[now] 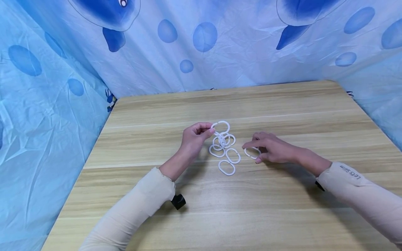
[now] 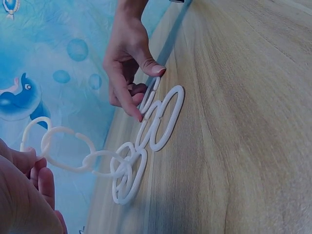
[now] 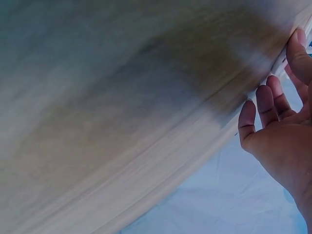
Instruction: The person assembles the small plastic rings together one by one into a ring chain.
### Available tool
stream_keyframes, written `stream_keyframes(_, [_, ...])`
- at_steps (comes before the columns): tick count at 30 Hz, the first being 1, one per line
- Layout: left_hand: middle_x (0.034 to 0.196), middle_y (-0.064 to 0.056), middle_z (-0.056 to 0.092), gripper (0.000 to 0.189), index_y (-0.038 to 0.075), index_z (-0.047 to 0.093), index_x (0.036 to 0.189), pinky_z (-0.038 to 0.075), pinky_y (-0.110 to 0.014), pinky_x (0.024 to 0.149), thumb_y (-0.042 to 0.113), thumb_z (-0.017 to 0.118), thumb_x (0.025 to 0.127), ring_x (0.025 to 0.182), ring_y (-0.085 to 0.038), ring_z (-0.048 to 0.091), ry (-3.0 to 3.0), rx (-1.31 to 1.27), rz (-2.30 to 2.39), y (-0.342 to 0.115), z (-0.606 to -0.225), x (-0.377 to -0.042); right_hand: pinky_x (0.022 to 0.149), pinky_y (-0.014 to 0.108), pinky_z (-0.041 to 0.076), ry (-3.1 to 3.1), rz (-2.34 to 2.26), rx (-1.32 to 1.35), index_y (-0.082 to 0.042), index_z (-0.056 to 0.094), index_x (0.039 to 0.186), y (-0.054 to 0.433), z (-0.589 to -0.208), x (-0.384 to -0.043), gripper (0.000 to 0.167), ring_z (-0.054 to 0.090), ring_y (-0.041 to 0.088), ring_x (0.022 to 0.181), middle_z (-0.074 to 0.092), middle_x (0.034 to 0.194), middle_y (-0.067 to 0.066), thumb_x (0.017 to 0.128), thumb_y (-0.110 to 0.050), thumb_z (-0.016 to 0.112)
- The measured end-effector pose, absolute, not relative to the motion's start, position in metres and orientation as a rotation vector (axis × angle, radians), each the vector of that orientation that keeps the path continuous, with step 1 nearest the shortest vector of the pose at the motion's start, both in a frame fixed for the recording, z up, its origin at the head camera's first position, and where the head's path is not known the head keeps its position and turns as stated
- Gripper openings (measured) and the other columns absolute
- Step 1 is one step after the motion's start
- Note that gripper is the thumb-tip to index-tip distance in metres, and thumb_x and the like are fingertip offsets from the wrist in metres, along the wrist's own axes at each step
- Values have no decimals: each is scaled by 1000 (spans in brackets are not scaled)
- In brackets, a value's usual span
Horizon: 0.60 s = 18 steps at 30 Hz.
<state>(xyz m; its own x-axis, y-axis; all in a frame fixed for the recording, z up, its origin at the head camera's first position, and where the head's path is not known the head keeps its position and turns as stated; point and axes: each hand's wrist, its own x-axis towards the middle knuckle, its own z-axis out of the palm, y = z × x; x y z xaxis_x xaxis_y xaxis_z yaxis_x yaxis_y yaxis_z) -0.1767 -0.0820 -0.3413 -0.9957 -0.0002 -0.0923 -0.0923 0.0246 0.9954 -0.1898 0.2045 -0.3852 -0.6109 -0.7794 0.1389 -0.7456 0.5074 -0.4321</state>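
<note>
In the head view my left hand (image 1: 192, 139) pinches an oval white plastic link (image 1: 229, 127) between thumb and fingers. From it hangs a chain of linked ovals; the left wrist view shows a hanging link (image 2: 62, 168) of it above the table and its lower end bunched on the wood. My right hand (image 1: 276, 150) holds a separate white link (image 1: 249, 156) at the tabletop, thumb at one end and index finger at the other. Two more links (image 1: 240, 158) lie between the hands, near the chain. The right wrist view shows my right hand's curled fingers, with its link mostly hidden.
A wood-grain table (image 1: 220, 216) lies under both hands. Around its back and sides hangs a blue curtain (image 1: 141, 66) with whale and bubble prints. A small black device (image 1: 178, 201) sits under my left wrist.
</note>
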Motion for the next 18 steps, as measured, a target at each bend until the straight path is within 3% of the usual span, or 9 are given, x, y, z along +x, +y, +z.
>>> stream_keyframes(8, [84, 1, 66, 15, 2, 69, 100, 49, -20, 78, 5, 71, 86, 82, -9, 59, 2203, -93, 2146, -83, -342, -177, 68, 29, 35, 2734, -712, -1369, -16, 61, 115, 206, -389, -190, 55, 43, 13, 76, 51, 88, -2, 67, -22, 87])
stream_keyframes(18, [84, 2, 66, 16, 1, 69, 101, 49, -20, 78, 6, 71, 86, 82, -9, 59, 2196, -89, 2151, -82, -342, -177, 68, 29, 36, 2778, -597, -1318, -13, 63, 117, 207, -386, -186, 51, 40, 11, 74, 46, 82, -2, 72, -28, 84])
